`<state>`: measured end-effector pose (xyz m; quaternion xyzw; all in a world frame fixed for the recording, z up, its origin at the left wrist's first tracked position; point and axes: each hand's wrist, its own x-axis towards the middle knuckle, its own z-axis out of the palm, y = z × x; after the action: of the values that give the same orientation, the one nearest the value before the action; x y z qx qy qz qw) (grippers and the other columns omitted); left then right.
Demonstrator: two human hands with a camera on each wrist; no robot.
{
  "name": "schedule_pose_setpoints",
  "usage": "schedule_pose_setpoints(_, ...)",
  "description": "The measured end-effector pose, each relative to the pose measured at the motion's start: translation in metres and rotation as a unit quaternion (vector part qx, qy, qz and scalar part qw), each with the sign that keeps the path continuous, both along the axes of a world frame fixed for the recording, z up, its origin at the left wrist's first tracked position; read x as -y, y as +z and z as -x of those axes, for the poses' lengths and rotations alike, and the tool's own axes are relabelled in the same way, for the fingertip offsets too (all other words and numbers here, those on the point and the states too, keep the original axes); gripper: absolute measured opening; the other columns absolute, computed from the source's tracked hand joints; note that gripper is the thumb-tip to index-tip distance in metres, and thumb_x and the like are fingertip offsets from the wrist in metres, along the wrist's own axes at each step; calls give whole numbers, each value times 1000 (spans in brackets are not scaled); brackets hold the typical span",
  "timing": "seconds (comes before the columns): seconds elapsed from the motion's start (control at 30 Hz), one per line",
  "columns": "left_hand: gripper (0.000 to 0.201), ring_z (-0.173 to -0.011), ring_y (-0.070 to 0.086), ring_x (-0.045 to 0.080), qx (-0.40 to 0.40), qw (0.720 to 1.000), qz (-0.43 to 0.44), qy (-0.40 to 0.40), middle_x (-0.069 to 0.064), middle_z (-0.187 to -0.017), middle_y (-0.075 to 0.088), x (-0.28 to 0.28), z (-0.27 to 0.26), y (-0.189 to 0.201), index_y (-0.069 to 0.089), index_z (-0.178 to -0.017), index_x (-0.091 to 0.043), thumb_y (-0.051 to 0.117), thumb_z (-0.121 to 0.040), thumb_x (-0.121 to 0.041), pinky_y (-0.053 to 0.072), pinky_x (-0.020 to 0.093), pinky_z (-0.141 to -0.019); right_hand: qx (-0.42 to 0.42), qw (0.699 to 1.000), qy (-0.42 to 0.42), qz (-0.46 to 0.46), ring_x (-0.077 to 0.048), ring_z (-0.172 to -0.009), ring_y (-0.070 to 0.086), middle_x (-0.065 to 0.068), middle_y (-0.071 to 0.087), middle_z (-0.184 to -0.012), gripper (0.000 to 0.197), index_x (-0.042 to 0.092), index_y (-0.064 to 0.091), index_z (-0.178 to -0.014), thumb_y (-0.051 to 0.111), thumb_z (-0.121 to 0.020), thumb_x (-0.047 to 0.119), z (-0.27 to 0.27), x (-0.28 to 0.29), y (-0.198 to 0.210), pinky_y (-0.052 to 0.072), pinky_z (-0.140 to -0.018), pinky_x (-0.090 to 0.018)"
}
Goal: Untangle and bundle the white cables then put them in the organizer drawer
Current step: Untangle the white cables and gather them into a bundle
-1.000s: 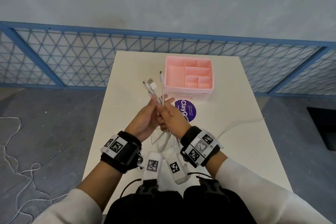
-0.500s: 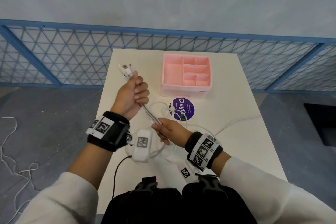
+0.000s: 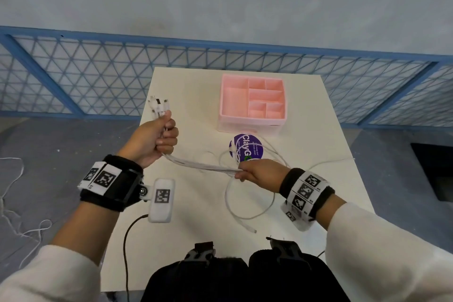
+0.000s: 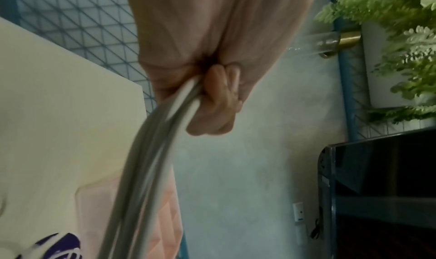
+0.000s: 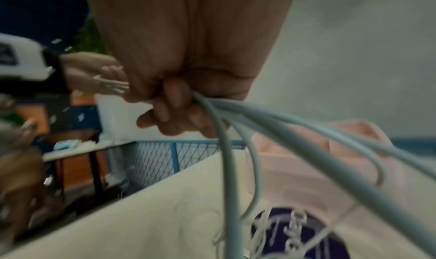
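Note:
Several white cables (image 3: 203, 166) run taut between my two hands above the white table (image 3: 196, 228). My left hand (image 3: 159, 141) grips them in a fist near their plug ends (image 3: 159, 104), which stick out past the table's left edge. My right hand (image 3: 255, 173) grips the same strands lower down, its fingers (image 5: 174, 106) curled round them. Behind it the loose cable lengths (image 3: 247, 206) loop on the table. In the left wrist view the cables (image 4: 151, 162) leave my closed fist (image 4: 212, 104). The pink organizer (image 3: 252, 102) stands at the back, its top compartments showing nothing inside.
A purple round sticker (image 3: 246, 147) lies just in front of the organizer, crossed by cable loops. One cable end trails to the table's right edge (image 3: 343, 160). A blue mesh fence (image 3: 98, 76) stands behind the table. A thin cord (image 3: 14, 203) lies on the floor at left.
My hands, close together a second ago, have drawn apart. The left hand carried the plug ends out to the left, and the right hand slid rightward along the cables, pulling them straight.

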<state>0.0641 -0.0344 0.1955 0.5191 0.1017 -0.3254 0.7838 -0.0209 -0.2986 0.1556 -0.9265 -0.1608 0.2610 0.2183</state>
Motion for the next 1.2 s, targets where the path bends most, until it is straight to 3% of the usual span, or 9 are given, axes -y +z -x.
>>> schedule_pose_setpoints(0.17, 39, -31, 42, 7, 9, 973, -205, -109, 9, -64, 73, 26, 13, -20, 44, -64, -15, 36, -100, -28, 40, 17, -35, 127, 969, 149, 152, -33, -84, 60, -17, 67, -95, 33, 5, 57, -98, 39, -97, 33, -10, -19, 20, 35, -66, -33)
schedule_pose_setpoints(0.23, 38, -56, 67, 13, 27, 958, -251, -133, 9, -70, 75, 41, 19, -32, 56, -68, -10, 40, -99, -25, 55, 27, -68, 153, 951, 204, 174, -36, -89, 62, -18, 67, -100, 28, 4, 57, -103, 40, -97, 26, -16, -33, 27, 37, -67, -35)
schedule_pose_setpoints(0.3, 37, -83, 71, 23, 60, 935, -300, -180, 14, -80, 75, 55, 27, -40, 67, -74, -4, 48, -93, -29, 49, 32, -90, 158, 935, 235, 211, -35, -89, 63, -15, 68, -100, 25, 8, 57, -109, 41, -97, 22, -23, -46, 32, 38, -65, -35)
schedule_pose_setpoints(0.37, 31, -75, 65, 30, 54, 925, -311, -211, 17, -78, 69, 67, 39, -39, 64, -75, 1, 52, -89, -24, 50, 31, -81, 164, 926, 247, 235, -32, -87, 64, -12, 69, -97, 22, 9, 60, -104, 42, -95, 18, -28, -54, 37, 35, -63, -32)
schedule_pose_setpoints(0.47, 30, -57, 64, 22, 2, 963, -206, -174, 6, -52, 63, 80, 55, -44, 59, -74, -3, 43, -94, -17, 55, 40, -85, 162, 928, 247, 227, -30, -82, 61, -10, 68, -92, 20, 11, 61, -89, 41, -91, 12, -33, -53, 47, 33, -63, -32)
schedule_pose_setpoints(0.67, 68, -36, 33, 10, -69, 982, -26, -175, -10, -37, 24, 75, 77, -41, 51, -68, -13, 25, -82, -75, 50, 26, -51, 124, 961, 200, 146, -24, -71, 55, -5, 65, -81, 32, 12, 58, -90, 52, -87, 43, -44, -42, 52, 39, -64, -30)
schedule_pose_setpoints(0.77, 43, -36, 23, 7, -27, 967, -48, -251, -10, -40, 22, 68, 82, -33, 39, -61, -18, 58, -81, -52, 36, 21, -43, 98, 965, 208, 124, -22, -68, 50, 2, 53, -66, 34, 12, 57, -89, 55, -85, 45, -46, -36, 53, 38, -63, -31)
schedule_pose_setpoints(0.87, 44, -34, 18, 6, -3, 955, -102, -278, -9, -40, 21, 64, 82, -30, 31, -55, -21, 55, -90, -31, 23, 18, -40, 97, 965, 226, 93, -20, -64, 45, 8, 41, -58, 35, 11, 55, -86, 52, -87, 46, -45, -35, 54, 32, -63, -29)
schedule_pose_setpoints(1.2, 42, -32, 16, 6, 33, 952, -158, -261, -6, -39, 23, 24, 62, -13, 34, -51, -21, 57, -79, -43, 18, 14, -37, 57, 991, 113, 44, -24, -69, 53, -5, 57, -74, 24, 15, 52, -87, 48, -92, 38, -53, 0, 55, 39, -62, -28)
